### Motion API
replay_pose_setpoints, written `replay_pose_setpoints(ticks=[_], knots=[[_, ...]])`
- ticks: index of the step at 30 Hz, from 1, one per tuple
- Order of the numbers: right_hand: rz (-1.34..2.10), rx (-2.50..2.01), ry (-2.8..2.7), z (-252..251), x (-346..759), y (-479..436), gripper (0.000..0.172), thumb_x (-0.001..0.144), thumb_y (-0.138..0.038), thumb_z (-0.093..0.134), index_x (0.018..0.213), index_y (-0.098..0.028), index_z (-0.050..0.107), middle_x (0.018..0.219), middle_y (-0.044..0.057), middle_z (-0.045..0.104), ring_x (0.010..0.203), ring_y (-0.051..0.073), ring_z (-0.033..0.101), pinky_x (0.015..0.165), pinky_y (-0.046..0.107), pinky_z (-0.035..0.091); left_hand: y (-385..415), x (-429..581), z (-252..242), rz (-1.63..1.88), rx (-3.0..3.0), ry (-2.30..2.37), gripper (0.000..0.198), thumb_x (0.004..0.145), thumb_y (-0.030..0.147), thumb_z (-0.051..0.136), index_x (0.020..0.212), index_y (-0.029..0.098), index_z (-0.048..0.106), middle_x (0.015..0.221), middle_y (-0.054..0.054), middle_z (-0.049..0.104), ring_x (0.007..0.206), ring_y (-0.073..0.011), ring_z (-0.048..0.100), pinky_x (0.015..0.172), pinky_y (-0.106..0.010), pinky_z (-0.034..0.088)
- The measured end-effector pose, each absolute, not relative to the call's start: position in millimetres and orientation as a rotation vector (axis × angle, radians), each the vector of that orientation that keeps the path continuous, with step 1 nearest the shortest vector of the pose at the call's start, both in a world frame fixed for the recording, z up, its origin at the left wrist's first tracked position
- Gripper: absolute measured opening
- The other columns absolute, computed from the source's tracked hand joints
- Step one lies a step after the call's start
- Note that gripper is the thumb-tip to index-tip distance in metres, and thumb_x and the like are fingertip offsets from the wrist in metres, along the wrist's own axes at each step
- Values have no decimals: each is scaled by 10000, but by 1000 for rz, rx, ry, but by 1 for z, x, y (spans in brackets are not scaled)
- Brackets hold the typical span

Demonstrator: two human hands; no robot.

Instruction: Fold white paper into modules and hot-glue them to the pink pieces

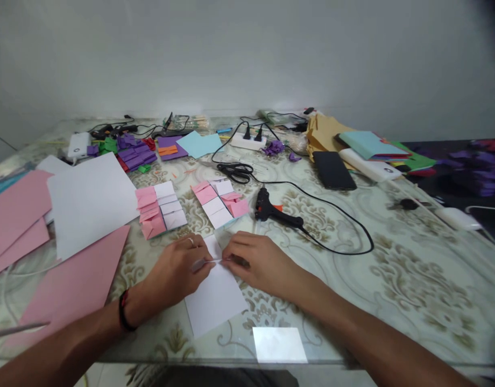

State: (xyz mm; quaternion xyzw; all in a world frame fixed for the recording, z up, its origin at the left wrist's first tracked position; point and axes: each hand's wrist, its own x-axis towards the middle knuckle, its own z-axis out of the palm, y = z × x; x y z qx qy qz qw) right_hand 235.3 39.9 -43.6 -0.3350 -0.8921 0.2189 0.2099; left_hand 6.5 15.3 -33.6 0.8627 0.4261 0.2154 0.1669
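A white sheet of paper [215,309] lies at a slant on the patterned tabletop, close to the front edge. My left hand [181,271], with a ring and a dark red bracelet, pinches a thin white edge of paper over the middle of this sheet. From the other side, my right hand [253,260] pinches the same edge, thumb and fingers pressed together. Whether that edge is a fold of the sheet or a separate strip, I cannot tell. Just beyond stand two cards with pink and white folded paper pieces, one left [158,208], one right [219,203].
A black glue gun [271,209] and its looping cord lie right of my hands, with black scissors [236,172] behind. Large white [92,201] and pink sheets [76,279] cover the left side. A phone [333,170] and power banks lie right; a small white rectangle [280,345] is in front.
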Motion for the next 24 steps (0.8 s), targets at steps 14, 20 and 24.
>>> replay_pose_setpoints(ticks=[14, 20, 24], knots=[[656, -923, -2499, -41, 234, 40, 82, 926, -134, 711, 854, -170, 703, 844, 46, 721, 779, 182, 657, 699, 285, 490, 18, 7, -37, 533, 2435, 1197, 103, 924, 120, 649, 851, 178, 693, 896, -60, 726, 840, -219, 679, 765, -339, 507], [644, -845, -2478, -46, 232, 39, 78, 939, -116, 667, 932, -182, 708, 918, 54, 723, 890, 202, 654, 767, 302, 499, 16, 11, -39, 623, 2391, 1127, 168, 943, 95, 599, 839, 177, 703, 833, -44, 718, 784, -186, 656, 724, -306, 481], [655, -791, -2431, -51, 227, 37, 104, 906, -87, 658, 880, -186, 674, 870, 36, 701, 867, 198, 634, 762, 297, 473, 14, 14, -42, 707, 2417, 1122, 228, 885, 42, 563, 706, 169, 623, 735, -26, 629, 693, -160, 579, 647, -287, 415]])
